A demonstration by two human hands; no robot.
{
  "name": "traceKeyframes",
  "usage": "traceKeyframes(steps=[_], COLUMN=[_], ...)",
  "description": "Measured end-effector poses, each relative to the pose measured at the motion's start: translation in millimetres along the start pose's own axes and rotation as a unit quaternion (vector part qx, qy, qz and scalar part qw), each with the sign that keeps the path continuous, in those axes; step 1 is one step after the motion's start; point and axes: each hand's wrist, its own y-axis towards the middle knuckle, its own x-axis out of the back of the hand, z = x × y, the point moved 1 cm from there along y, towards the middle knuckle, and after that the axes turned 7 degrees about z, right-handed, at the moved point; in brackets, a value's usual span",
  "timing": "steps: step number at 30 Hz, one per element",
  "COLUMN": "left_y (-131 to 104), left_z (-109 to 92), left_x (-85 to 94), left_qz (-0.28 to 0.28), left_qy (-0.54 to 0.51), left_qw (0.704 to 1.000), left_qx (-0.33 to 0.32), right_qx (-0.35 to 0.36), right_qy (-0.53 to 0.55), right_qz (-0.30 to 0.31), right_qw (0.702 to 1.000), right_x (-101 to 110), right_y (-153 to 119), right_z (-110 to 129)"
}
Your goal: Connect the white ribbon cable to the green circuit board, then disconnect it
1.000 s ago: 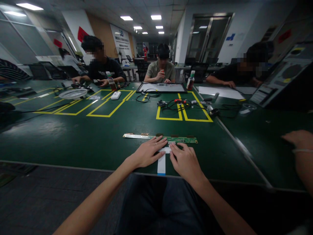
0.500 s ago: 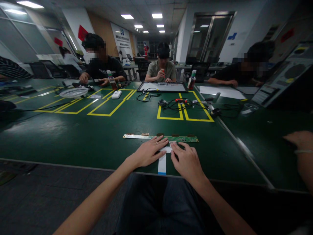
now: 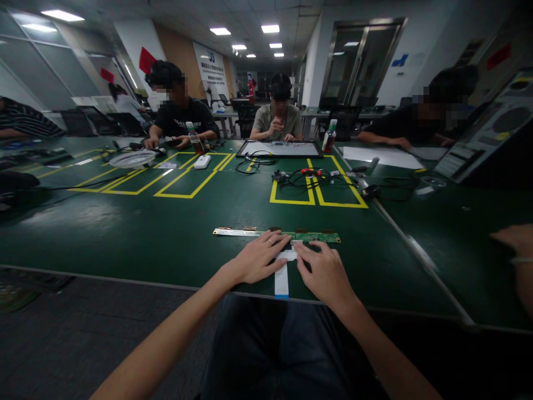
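Observation:
A long, narrow green circuit board point(image 3: 322, 238) lies on the table in front of me, running left to right. My left hand point(image 3: 260, 258) rests flat, fingers stretched out, its tips over the middle of the board's near edge. From there a white flat ribbon cable point(image 3: 282, 282) with a bend in it runs toward me, its blue-tipped end close to the table's front edge. My right hand point(image 3: 322, 266) has bent fingers closed on the cable's upper end at the board's connector. The fingertips partly hide that joint.
Black cables with a red-handled tool point(image 3: 311, 172) lie ahead on the green table point(image 3: 125, 233). Beyond are a white box point(image 3: 202, 161), two bottles and a framed panel point(image 3: 287, 149). Several people sit around; at right, another person's hand point(image 3: 514, 241) rests near a computer case point(image 3: 478, 139).
The whole view has shifted slightly, so things appear a little farther right. Both hands stay at the board and cable, with only slight finger movement.

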Motion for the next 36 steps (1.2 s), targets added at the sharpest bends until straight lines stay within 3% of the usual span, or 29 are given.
traceKeyframes(steps=[17, 28, 36], left_y=[1.0, -3.9, -3.6], left_z=[0.2, -4.5, -0.5], left_x=[1.4, 5.4, 3.5], left_qz=[0.001, -0.018, -0.002], left_qy=[-0.007, -0.015, 0.014], left_qw=[1.000, 0.999, 0.999], left_qx=[0.006, -0.031, -0.048], right_qx=[-0.017, -0.015, -0.024], right_qy=[-0.011, 0.002, 0.045], right_qz=[0.011, 0.002, -0.012], right_qw=[1.000, 1.000, 0.999], right_x=[1.6, 2.9, -0.1], right_y=[-0.1, 2.0, 3.9], right_z=[3.3, -1.1, -6.6])
